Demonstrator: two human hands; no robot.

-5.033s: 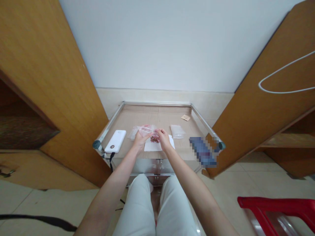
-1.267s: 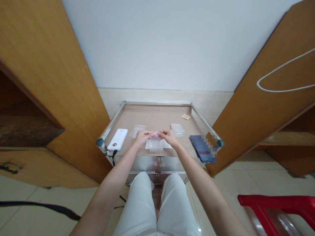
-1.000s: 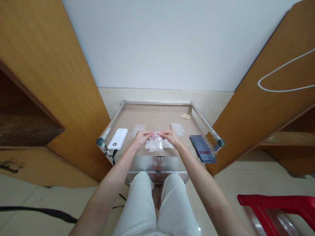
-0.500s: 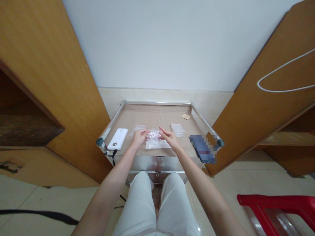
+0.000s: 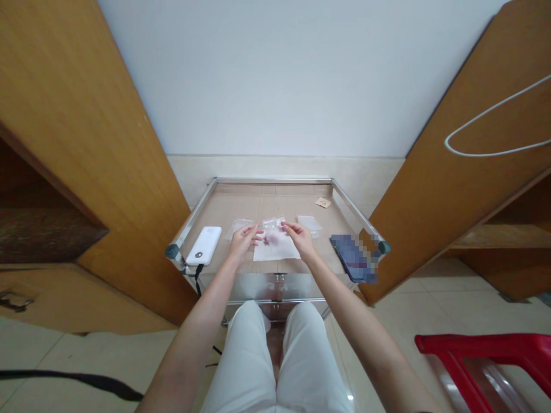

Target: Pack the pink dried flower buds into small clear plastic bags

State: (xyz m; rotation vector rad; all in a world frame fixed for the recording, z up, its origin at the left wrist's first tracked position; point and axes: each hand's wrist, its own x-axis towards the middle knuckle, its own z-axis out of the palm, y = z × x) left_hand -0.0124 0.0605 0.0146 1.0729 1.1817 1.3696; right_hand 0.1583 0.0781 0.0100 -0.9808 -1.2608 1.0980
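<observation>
A small clear plastic bag (image 5: 272, 222) is in front of me, above a white sheet (image 5: 278, 253) on the tray. My right hand (image 5: 300, 237) pinches the bag's right edge between thumb and finger. My left hand (image 5: 244, 241) is just left of the bag, fingers apart, with nothing visible in them. Something pinkish shows below the bag between my hands, too blurred to name. More clear bags (image 5: 237, 226) lie behind my left hand. A stack of clear bags (image 5: 308, 222) rests beyond my right hand.
The metal-railed tray top (image 5: 275, 180) stands against the wall. A white power bank (image 5: 205, 245) with a black cable lies at left, a dark phone (image 5: 350, 255) at right. A small tan paper piece (image 5: 322, 202) is farther back. A red stool (image 5: 482, 347) stands at lower right.
My left fingers have come away from the bag and spread. The bag, earlier stretched between both hands, is now in my right hand's pinch. The view has shifted slightly.
</observation>
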